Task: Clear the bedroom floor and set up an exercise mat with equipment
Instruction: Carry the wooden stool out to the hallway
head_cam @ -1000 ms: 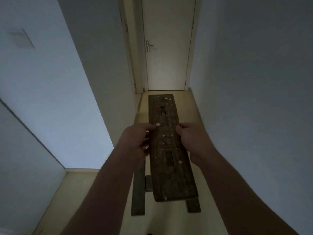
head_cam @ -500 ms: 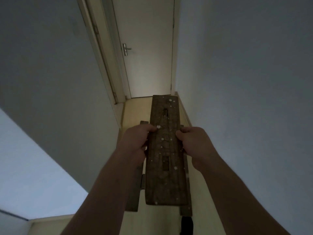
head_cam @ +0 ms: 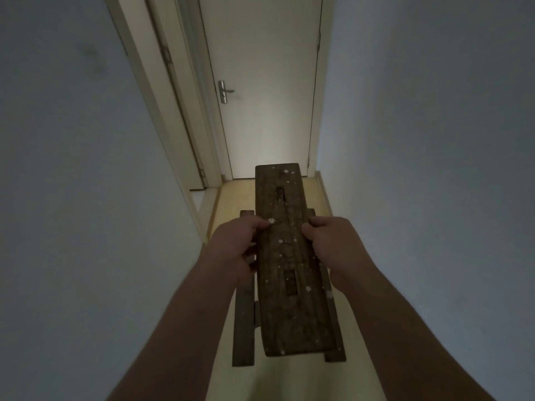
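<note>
A long, dark wooden bench [head_cam: 289,308] with white paint spots and two slots in its top is carried lengthwise in front of me, off the floor. My left hand [head_cam: 234,250] grips its left edge near the middle, thumb on top. My right hand [head_cam: 333,247] grips the right edge opposite, thumb on top too. The bench's legs show below the seat on both sides. No exercise mat or equipment is in view.
I am in a narrow, dim corridor with pale walls close on both sides. A shut white door [head_cam: 263,91] with a metal handle [head_cam: 224,91] stands at the far end. A door frame [head_cam: 176,111] opens on the left. The floor [head_cam: 234,198] is light yellow.
I have moved forward along the corridor with the bench. The door at the end is closer and the left doorway frame has come alongside. My grip on the bench has stayed the same.
</note>
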The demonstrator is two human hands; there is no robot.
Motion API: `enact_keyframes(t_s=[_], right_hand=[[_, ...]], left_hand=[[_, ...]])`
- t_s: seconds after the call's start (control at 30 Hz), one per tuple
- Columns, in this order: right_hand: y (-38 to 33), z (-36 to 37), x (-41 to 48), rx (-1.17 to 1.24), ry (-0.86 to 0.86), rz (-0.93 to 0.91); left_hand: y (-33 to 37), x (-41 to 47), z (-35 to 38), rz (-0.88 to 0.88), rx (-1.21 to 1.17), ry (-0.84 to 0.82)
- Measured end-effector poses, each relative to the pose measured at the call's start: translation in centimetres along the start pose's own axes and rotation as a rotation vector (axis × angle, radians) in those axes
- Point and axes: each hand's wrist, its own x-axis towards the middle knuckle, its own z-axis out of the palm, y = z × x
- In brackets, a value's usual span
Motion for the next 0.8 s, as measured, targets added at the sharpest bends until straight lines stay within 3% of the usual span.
enact_keyframes(t_s=[0.47, 0.8], right_hand=[[-6.3, 3.5, 29.1, 0.036, 0.116, 0.063], [-10.0, 2.9, 50.0, 0.119, 0.074, 0.087]], left_hand=[[15.9, 28.1, 5.1, 0.012, 0.139, -0.133], [25.6, 46.6, 11.7, -0.016, 0.181, -0.093]])
